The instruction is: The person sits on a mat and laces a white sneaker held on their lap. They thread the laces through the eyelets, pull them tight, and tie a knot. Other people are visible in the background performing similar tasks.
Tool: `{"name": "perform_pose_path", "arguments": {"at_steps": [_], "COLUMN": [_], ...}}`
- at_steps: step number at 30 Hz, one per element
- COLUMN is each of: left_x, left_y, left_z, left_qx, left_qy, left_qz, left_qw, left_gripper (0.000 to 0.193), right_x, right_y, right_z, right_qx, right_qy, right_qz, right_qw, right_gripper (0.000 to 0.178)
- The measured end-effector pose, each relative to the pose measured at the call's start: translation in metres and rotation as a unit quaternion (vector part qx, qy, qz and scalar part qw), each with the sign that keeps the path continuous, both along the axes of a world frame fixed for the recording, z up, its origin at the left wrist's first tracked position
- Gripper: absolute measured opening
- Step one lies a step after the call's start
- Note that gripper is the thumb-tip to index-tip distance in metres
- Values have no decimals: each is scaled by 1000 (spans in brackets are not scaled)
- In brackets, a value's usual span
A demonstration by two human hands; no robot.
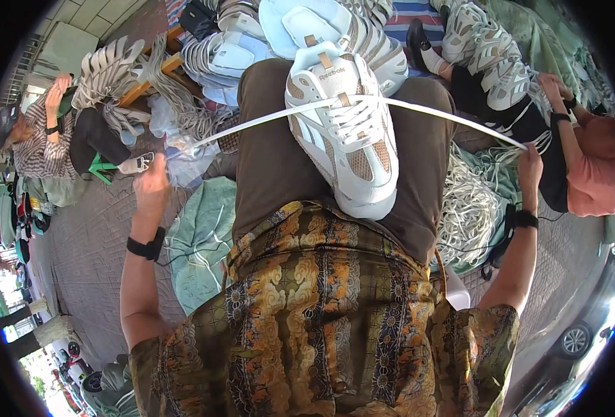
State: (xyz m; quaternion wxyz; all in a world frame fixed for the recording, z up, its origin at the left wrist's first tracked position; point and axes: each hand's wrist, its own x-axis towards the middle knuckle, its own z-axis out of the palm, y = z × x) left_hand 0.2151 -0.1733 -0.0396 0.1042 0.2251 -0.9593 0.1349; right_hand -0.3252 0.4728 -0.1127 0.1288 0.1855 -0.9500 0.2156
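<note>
A white and beige sneaker rests on my lap, between my thighs, its toe toward my body and its tongue at the far end. A flat white shoelace runs through its eyelets, and both ends stretch out sideways. My left hand is closed on the left end, held well out beyond my left knee. Out past my right knee, my right hand pinches the other end. Both stretches of lace look nearly taut, curving slightly in the picture. Loose white laces lie heaped beside my right thigh.
Stacked shoe uppers and several finished-looking sneakers lie ahead. A green sack sits by my left leg. One person sits at left, another at right. A car stands behind at right.
</note>
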Motion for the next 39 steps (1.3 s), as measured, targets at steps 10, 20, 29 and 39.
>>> {"name": "perform_pose_path", "arguments": {"at_steps": [10, 20, 29, 39], "left_x": [119, 151, 128, 61], "left_y": [-47, -61, -37, -12], "left_z": [-61, -95, -106, -95], "left_qx": [74, 91, 124, 261], "left_qy": [-40, -45, -45, 188], "left_qz": [169, 227, 247, 126], "left_qw": [982, 969, 960, 938], "left_gripper": [24, 14, 13, 6], "right_x": [38, 105, 158, 163], "right_y": [95, -67, -271, -301], "right_z": [-23, 73, 99, 75], "right_qx": [-111, -347, -378, -362], "right_qy": [-38, -108, -210, -250], "right_qz": [-146, 73, 367, 315], "right_qw": [982, 929, 823, 841], "right_gripper": [26, 22, 13, 9]}}
